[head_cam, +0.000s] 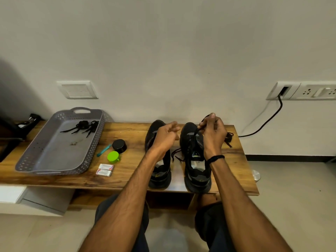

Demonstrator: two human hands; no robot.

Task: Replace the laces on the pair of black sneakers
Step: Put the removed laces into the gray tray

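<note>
Head view: the wooden bench (127,131) runs along a white wall, and the pair of black sneakers stands on its right half, side by side, heels toward the person and toes toward the wall. The left sneaker (160,173) and the right sneaker (197,171) are dark all over, with pale insoles showing in their openings and small yellowish marks at tongue and heel. A grey perforated tray (54,151) on the bench's left half holds a bundle of black laces (83,126).

The forearms cover much of both shoes, so the eyelet rows are mostly hidden. A loose black cord (177,154) lies between the sneakers; which shoe it belongs to cannot be told. Another dark lace (228,138) lies on the bench just beyond the right wrist, partly hidden.

The right hand (212,137), raised over the right sneaker's forefoot, pinches a black lace (195,135) between thumb and fingertips; the lace runs taut down to the shoe. The left hand (166,136) hovers over the left sneaker's toe with fingers curled inward; whether it holds anything is unclear.
</note>
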